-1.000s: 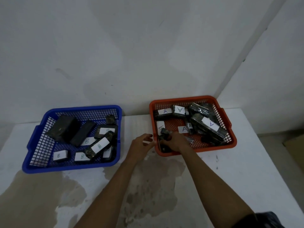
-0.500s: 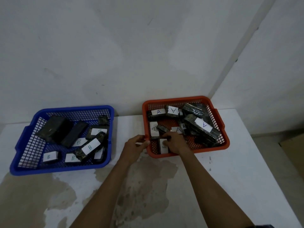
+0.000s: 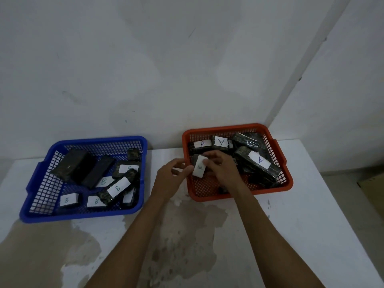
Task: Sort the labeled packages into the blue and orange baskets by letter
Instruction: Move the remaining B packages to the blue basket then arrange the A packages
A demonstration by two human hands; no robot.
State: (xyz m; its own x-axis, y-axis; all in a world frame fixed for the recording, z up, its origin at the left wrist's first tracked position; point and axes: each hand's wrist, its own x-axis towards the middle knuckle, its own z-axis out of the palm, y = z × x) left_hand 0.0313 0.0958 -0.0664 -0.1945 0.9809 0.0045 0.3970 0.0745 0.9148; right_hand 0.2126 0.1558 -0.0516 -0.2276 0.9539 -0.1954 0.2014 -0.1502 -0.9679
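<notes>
A small dark package with a white label marked B (image 3: 199, 167) is lifted over the left side of the orange basket (image 3: 284, 183). My right hand (image 3: 220, 167) grips it from the right. My left hand (image 3: 173, 175) touches its left edge with thumb and fingertips, just outside the basket's left rim. The orange basket holds several dark packages labelled A (image 3: 259, 161). The blue basket (image 3: 33, 179) on the left holds several dark packages labelled B (image 3: 118, 187), some lying label down.
Both baskets stand on a white table (image 3: 311, 225) with worn brown patches, pushed against a pale wall. The table's right edge drops to the floor, where a cardboard box corner (image 3: 372, 183) shows.
My right hand has pulled the B-labelled package up out of the orange basket's front left part and turned its label toward me. My left hand has come in to touch it.
</notes>
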